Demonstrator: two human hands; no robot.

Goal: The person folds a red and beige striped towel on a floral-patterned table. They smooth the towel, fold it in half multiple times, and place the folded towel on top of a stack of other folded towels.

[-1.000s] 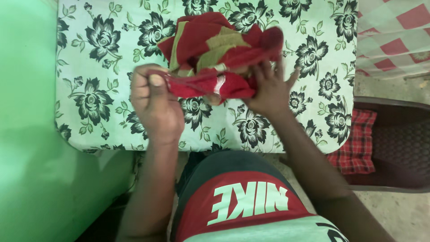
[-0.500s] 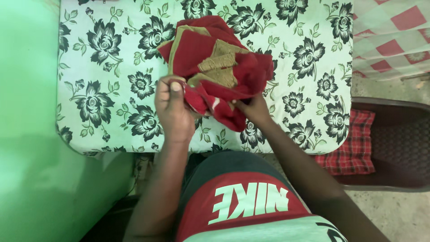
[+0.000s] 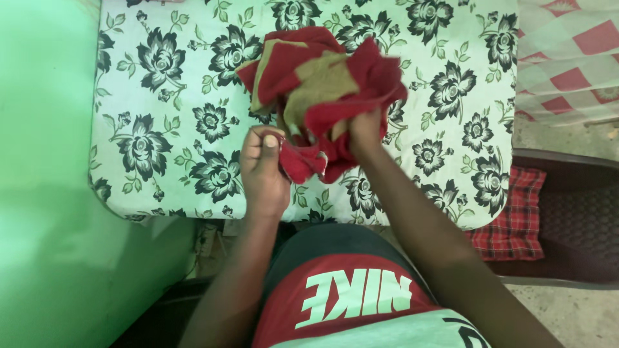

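While both hands work at the centre of the view, a bunched red cloth (image 3: 322,90) with tan-gold bands is held up just above the table (image 3: 161,116), which wears a white covering printed with black flowers. Left hand (image 3: 263,173): fist closed, thumb on top, pinching a lower red corner of the cloth near its hem. Right hand (image 3: 364,132): fingers curled tight around a gathered fold at the cloth's underside, mostly hidden by the fabric. The 2 hands sit close together, cloth stretched short between them. Upper part of the cloth fans out crumpled, tan side showing in 2 patches; whether it touches the table cannot be told.

Surroundings: green surface (image 3: 45,193) along the left edge of the table. Dark brown plastic chair (image 3: 574,219) to the right, with a red checked cloth (image 3: 509,219) lying on its seat, partly under the table edge. Red-and-white checked fabric (image 3: 567,58) at upper right. Person's red, dark and pale shirt (image 3: 348,296) at bottom.
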